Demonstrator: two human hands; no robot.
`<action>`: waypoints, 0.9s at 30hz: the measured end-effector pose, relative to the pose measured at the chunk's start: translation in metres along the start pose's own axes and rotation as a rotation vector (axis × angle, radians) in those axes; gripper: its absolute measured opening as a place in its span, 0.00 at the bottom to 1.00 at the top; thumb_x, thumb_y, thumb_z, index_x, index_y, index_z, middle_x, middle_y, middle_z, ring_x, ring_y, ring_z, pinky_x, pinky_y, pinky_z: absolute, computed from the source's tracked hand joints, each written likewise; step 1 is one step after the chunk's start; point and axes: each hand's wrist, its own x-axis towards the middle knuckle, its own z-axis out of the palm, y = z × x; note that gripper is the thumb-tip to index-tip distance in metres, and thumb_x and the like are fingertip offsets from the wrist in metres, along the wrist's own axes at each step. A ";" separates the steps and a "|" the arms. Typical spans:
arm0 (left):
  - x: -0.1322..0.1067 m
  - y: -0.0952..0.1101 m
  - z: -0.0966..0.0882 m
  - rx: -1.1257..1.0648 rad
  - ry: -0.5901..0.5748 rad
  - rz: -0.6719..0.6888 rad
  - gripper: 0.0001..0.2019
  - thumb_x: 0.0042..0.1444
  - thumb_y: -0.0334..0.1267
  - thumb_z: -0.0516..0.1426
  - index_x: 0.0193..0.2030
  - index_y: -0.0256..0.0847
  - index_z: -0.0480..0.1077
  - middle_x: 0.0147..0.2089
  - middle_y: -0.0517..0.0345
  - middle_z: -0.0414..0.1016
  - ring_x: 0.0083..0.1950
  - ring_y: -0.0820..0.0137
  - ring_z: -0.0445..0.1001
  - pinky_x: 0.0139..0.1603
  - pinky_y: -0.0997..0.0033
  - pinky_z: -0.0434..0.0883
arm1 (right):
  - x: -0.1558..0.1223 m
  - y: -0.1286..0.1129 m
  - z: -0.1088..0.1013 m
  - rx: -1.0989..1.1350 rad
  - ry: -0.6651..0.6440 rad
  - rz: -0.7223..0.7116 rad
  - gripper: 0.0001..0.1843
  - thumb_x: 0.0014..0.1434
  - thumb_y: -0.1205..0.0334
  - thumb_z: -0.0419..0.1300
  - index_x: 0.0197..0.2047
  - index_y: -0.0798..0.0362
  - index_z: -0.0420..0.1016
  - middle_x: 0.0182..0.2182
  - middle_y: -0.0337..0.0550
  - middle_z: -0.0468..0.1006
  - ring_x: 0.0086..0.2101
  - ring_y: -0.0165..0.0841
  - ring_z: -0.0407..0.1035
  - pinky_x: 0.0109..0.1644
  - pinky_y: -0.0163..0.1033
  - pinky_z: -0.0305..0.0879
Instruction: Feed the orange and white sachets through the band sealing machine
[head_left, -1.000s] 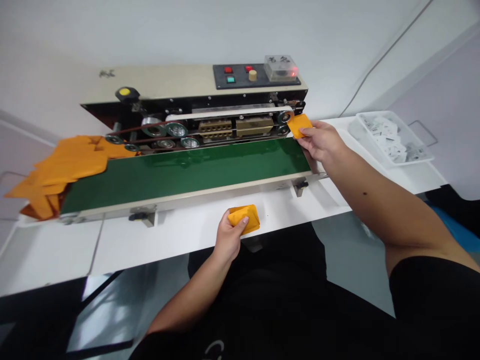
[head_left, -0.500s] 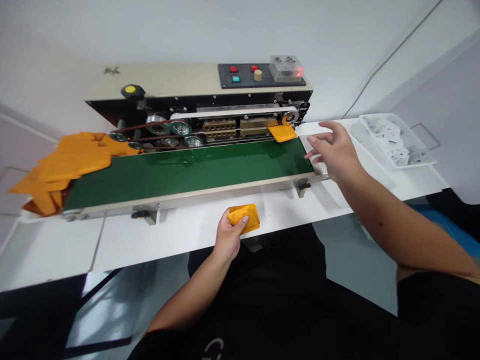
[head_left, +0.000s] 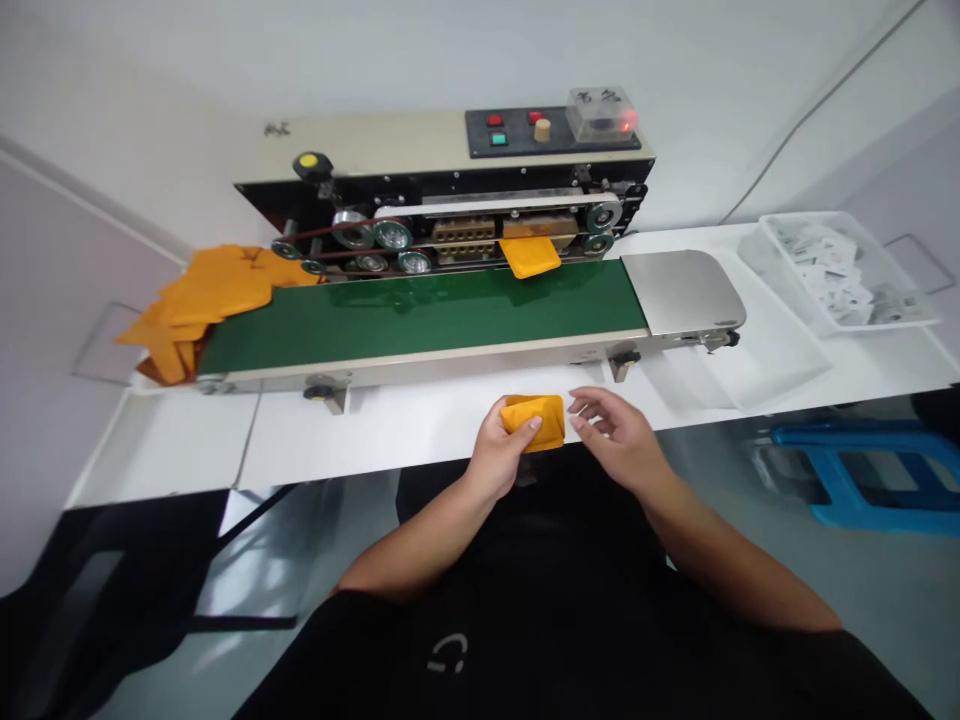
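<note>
Just in front of the green conveyor belt (head_left: 420,307), an orange pouch (head_left: 534,421) is clamped in the left hand (head_left: 495,457), while the right hand (head_left: 613,435) is held open beside it, fingers apart. Another orange pouch (head_left: 530,257) is lying across the belt's far edge.

Packaging workshop, band sealer (head_left: 450,200), conveyor belt (head_left: 420,305)

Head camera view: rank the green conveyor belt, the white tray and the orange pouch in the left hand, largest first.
Green conveyor belt, then white tray, then orange pouch, which looks smallest even though it sits nearest the camera.
</note>
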 end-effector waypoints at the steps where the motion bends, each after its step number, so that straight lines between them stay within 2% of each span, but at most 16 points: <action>1: -0.002 0.000 0.001 0.001 -0.004 0.003 0.25 0.52 0.48 0.77 0.49 0.40 0.74 0.45 0.56 0.81 0.44 0.66 0.80 0.47 0.66 0.79 | 0.004 -0.005 -0.004 0.012 0.034 -0.023 0.19 0.67 0.50 0.67 0.57 0.48 0.79 0.46 0.47 0.81 0.40 0.35 0.76 0.39 0.39 0.75; 3: -0.006 0.002 0.004 0.001 0.004 0.016 0.25 0.52 0.49 0.77 0.49 0.40 0.74 0.44 0.56 0.81 0.44 0.66 0.80 0.47 0.66 0.79 | 0.011 -0.015 -0.012 0.010 0.062 -0.050 0.17 0.68 0.48 0.67 0.55 0.48 0.80 0.46 0.47 0.81 0.41 0.36 0.76 0.39 0.40 0.75; 5: -0.010 0.004 0.004 -0.004 0.014 0.031 0.25 0.53 0.49 0.77 0.49 0.41 0.74 0.45 0.56 0.81 0.45 0.66 0.80 0.49 0.66 0.78 | 0.014 -0.021 -0.012 -0.042 0.012 -0.040 0.17 0.66 0.48 0.67 0.54 0.48 0.80 0.47 0.48 0.81 0.41 0.36 0.76 0.38 0.39 0.74; 9: -0.017 0.006 0.002 -0.030 0.027 0.067 0.24 0.56 0.51 0.75 0.50 0.41 0.74 0.46 0.56 0.82 0.47 0.66 0.80 0.51 0.66 0.77 | 0.007 -0.011 0.008 -0.127 -0.194 0.029 0.23 0.60 0.53 0.71 0.57 0.47 0.80 0.47 0.45 0.83 0.38 0.36 0.76 0.39 0.41 0.75; 12: -0.019 0.003 -0.003 -0.013 0.043 0.080 0.24 0.55 0.50 0.76 0.50 0.41 0.74 0.46 0.55 0.82 0.46 0.66 0.80 0.52 0.66 0.76 | -0.004 0.006 0.027 -0.075 -0.253 0.072 0.18 0.61 0.53 0.71 0.53 0.47 0.81 0.40 0.41 0.83 0.36 0.36 0.76 0.40 0.42 0.75; 16: -0.020 -0.001 -0.011 0.003 0.039 0.066 0.25 0.54 0.51 0.76 0.50 0.41 0.75 0.46 0.55 0.82 0.46 0.66 0.80 0.51 0.67 0.76 | -0.012 0.021 0.035 0.023 -0.229 0.149 0.13 0.65 0.50 0.69 0.47 0.48 0.82 0.30 0.37 0.80 0.29 0.35 0.75 0.37 0.41 0.73; 21: -0.019 -0.003 -0.013 0.012 0.020 0.079 0.26 0.53 0.50 0.77 0.50 0.41 0.75 0.47 0.53 0.82 0.47 0.65 0.81 0.52 0.65 0.77 | -0.014 0.029 0.030 0.116 -0.191 0.178 0.17 0.65 0.45 0.70 0.47 0.50 0.82 0.32 0.40 0.83 0.31 0.35 0.78 0.38 0.40 0.75; 27: -0.019 -0.002 -0.010 0.007 0.044 0.050 0.28 0.49 0.50 0.79 0.51 0.42 0.76 0.45 0.56 0.79 0.42 0.68 0.79 0.41 0.71 0.78 | -0.016 0.033 0.021 0.188 -0.092 0.179 0.19 0.63 0.43 0.73 0.44 0.50 0.82 0.30 0.41 0.83 0.30 0.35 0.78 0.39 0.40 0.75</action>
